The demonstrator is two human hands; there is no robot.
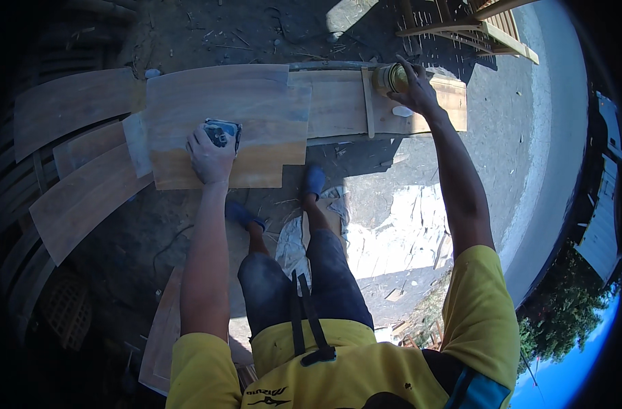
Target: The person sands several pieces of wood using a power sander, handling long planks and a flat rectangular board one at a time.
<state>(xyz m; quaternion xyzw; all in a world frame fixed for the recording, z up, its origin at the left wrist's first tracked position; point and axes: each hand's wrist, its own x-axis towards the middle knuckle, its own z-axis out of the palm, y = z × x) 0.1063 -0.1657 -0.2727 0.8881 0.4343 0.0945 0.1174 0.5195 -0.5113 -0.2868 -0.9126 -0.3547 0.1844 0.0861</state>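
Observation:
My left hand (211, 157) is closed around a small dark, box-like block (222, 131) with pale smears; its exact kind does not show. The block is over the middle of a thin wooden panel (256, 167), which has a notch in its near right corner. Out to the right, my right hand (418, 88) grips a round yellowish can (390, 80) by its right side. The can is over the far edge of a long wooden board (335, 102), beside a narrow wooden strip (367, 102). A small white patch (401, 111) lies near that hand.
More thin wooden panels (86, 198) lie spread at the left. A slatted wooden frame (488, 31) stands at the far right. Below the board are my feet in blue shoes (314, 178), with a whitish sheet (399, 232) on the sunlit ground. A paved road (560, 136) runs along the right.

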